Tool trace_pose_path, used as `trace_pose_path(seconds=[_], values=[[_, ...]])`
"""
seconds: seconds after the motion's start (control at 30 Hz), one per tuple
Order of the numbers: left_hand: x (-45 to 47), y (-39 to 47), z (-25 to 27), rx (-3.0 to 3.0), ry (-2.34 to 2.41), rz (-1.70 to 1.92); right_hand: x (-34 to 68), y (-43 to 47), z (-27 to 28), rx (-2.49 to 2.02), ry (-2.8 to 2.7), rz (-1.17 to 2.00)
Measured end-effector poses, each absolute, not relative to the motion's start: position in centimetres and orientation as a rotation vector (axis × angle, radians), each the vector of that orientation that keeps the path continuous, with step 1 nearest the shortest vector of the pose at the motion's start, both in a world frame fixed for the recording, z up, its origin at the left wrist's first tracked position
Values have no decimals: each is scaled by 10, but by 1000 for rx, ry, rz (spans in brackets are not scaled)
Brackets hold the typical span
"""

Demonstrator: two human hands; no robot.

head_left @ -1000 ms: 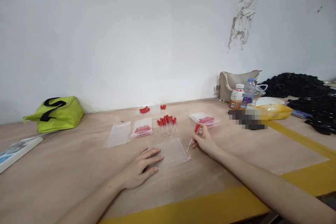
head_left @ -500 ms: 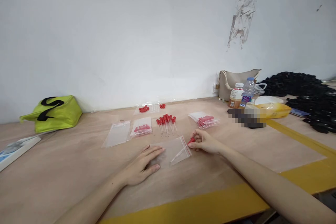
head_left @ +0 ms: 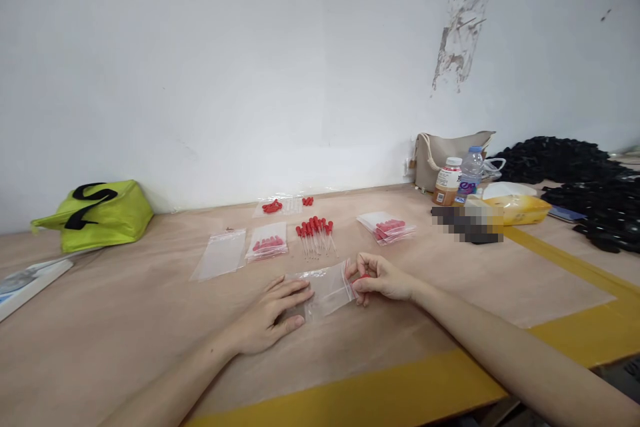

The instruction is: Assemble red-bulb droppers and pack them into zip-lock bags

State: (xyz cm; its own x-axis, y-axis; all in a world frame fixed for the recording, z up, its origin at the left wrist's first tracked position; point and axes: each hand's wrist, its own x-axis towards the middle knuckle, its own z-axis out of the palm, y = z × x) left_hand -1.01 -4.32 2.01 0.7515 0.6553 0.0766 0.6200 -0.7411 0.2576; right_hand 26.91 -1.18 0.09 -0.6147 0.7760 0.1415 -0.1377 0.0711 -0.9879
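Observation:
A clear zip-lock bag (head_left: 327, 290) lies flat on the table between my hands. My left hand (head_left: 275, 313) rests on its left end with the fingers stretched out. At the bag's mouth on the right, my right hand (head_left: 377, 279) pinches the red bulb of a dropper (head_left: 363, 278). Its glass tube points left into the bag and is hard to make out. Beyond the bag lies a group of red-bulbed droppers (head_left: 315, 233). To their left are a filled bag of droppers (head_left: 269, 241) and a flat stack of clear bags (head_left: 220, 255); to the right, more filled bags (head_left: 387, 227).
Loose red bulbs (head_left: 273, 206) lie on plastic near the wall. A lime-green bag (head_left: 105, 217) and a white power strip (head_left: 35, 283) are at left. Bottles (head_left: 449, 181), a yellow tissue pack (head_left: 525, 209) and black piles (head_left: 555, 160) stand at right. Yellow tape (head_left: 350, 390) lines the front edge.
My right hand has moved slightly left with the dropper, deeper into the bag's mouth, and the bulb is now mostly covered by fingers. My left hand stays on the bag.

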Motion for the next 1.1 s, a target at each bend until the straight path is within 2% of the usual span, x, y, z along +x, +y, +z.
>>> trace_pose_path(seconds=[0.13, 0.43, 0.7, 0.9, 1.1], values=[[-10, -43, 20, 2727, 1009, 242, 268, -10, 0, -623, -1684, 1598], [-10, -48, 21, 2658, 1002, 293, 266, -4, -10, -887, -1646, 1436], [-11, -46, 20, 2628, 1025, 285, 281, -8, 10, -662, -2178, 1216], [-12, -45, 18, 2644, 993, 311, 274, -6, -3, -779, -1967, 1243], [-12, -46, 19, 2654, 987, 320, 289, -3, 11, -731, -2187, 1313]])
